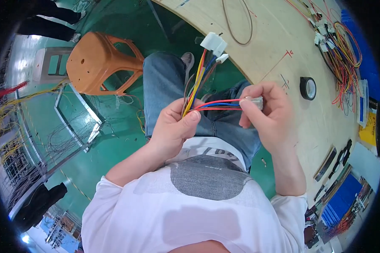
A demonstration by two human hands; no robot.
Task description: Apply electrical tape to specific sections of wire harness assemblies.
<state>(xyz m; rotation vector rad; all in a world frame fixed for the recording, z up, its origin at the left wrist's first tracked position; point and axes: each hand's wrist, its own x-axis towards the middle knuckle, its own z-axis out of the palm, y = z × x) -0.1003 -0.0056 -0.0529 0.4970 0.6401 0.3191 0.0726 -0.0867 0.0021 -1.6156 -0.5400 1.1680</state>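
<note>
My left hand is closed round a wire harness, a bundle of yellow, red, blue, black and brown wires. From the top of that fist the wires rise to a large white connector and a smaller white connector. Another branch of red, blue and black wires runs rightward to a pale connector. That connector sits in the fingers of my right hand, thumb on its near side. My right fingers partly cover it. Both hands are above my lap.
A wooden table curves along the right. On it are a roll of black tape, a brown wire loop and a heap of wires with white connectors. An orange stool stands on the green floor at left.
</note>
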